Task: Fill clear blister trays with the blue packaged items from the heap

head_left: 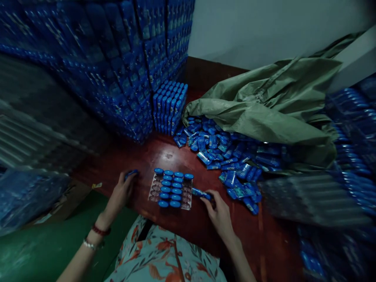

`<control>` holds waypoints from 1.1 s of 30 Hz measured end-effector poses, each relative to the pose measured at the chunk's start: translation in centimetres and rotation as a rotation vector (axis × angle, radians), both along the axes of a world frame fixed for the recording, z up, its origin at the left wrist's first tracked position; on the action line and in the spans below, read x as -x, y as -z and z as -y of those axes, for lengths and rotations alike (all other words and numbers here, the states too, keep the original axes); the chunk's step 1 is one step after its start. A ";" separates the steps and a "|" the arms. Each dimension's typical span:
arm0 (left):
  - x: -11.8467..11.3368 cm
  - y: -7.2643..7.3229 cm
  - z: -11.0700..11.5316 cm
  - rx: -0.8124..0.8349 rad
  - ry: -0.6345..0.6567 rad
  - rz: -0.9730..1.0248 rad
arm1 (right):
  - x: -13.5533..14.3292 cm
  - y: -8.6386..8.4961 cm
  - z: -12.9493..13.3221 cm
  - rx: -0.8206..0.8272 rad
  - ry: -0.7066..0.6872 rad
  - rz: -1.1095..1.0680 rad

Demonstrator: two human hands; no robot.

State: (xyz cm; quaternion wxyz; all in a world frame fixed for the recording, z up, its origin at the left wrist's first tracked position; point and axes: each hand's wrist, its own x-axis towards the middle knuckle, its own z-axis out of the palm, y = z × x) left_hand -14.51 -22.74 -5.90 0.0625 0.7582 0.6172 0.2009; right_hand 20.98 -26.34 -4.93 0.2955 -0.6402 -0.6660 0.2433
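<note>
In front of me on the red table lies a clear plastic tray [154, 192] with oval slots. Blue flat bottles [170, 190] stand upright in its middle columns and along its far row; slots at both sides are bare. My left hand [123, 188], left of the tray, grips a small blue bottle [131, 173] by its end. Right of the tray, my right hand [216, 207] pinches another blue bottle [201, 193], its far end close to the tray's right edge. Whether that bottle touches the tray I cannot tell.
Loose blue bottles [213, 143] spill from a green sack [264, 102] at the right. Behind the tray stands a block of packed bottles [169, 105]. Tall wrapped stacks [111, 58] rise at the left. Empty clear trays [311, 196] are piled at the right, others [26, 129] at the left.
</note>
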 end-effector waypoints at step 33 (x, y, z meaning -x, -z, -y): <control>-4.5 1.2 -4.1 -0.076 0.436 0.121 | 5.8 -5.0 -5.6 -0.015 -0.465 0.694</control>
